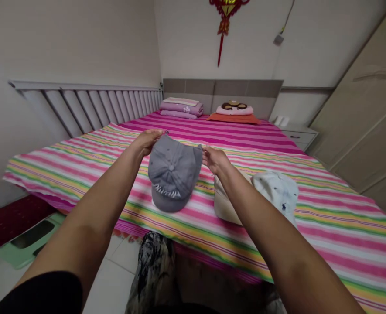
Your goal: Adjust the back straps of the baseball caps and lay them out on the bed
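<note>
At the centre, the grey fabric baseball cap (173, 168) was held by its back edge, pinched in the bare left hand (148, 140) and the bare right hand (215, 158), and a strap end could have slipped if loosely gripped.

Illegible script (167, 192) on grey cap (173, 168)

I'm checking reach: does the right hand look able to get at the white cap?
Probably, once the right hand leaves the grey cap at its fingers; the white cap lies close by on the bed, nothing on top.
</note>
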{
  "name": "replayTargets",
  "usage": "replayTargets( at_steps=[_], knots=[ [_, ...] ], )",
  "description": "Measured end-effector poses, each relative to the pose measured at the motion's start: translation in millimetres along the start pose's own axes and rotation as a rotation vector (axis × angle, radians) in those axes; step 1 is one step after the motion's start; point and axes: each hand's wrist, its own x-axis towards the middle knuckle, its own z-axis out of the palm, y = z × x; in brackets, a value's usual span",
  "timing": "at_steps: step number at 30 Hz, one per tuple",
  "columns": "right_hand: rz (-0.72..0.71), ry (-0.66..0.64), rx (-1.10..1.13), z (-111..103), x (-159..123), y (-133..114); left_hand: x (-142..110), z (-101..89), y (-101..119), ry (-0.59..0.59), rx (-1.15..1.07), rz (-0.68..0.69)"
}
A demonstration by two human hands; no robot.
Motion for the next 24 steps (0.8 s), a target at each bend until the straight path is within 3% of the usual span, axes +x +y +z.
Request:
replayTargets(
  at_steps=[3, 6, 8, 11, 13, 16, 19, 21, 24],
  knots=[
    [-0.014, 0.084, -0.079, -9, 14, 11, 25, 0.0, -19, 0.084, 0.141, -0.033],
    [-0.005, 0.045, -0.148, -45, -15, 42, 11, 4.9, -53, 0.054, 0.211, 0.031],
    [0.060, -0.018, -0.190, -77, -48, 66, -14, 8.0, -79, 0.020, 0.284, 0.116],
    [0.203, -0.046, -0.222, -128, -99, 99, -66, 10.3, -115, -0.006, 0.609, 0.470],
    [0.277, 0.025, -0.224, -157, -125, 116, -103, 14.1, -136, 0.060, 0.661, 0.605],
    [0.347, 0.177, -0.125, -184, -143, 131, -150, 33.1, -158, -0.124, 0.560, 0.704],
    [0.395, 0.296, 0.124, -188, -139, 134, -176, 72.0, -166, -0.391, 0.300, 0.482],
    [0.416, 0.319, 0.203, -184, -131, 132, -180, 103.7, -164, -0.474, 0.021, 0.142],
    [0.463, 0.321, 0.309, -176, -116, 127, -171, 145.6, -157, -0.399, -0.485, -0.505]
  ],
)
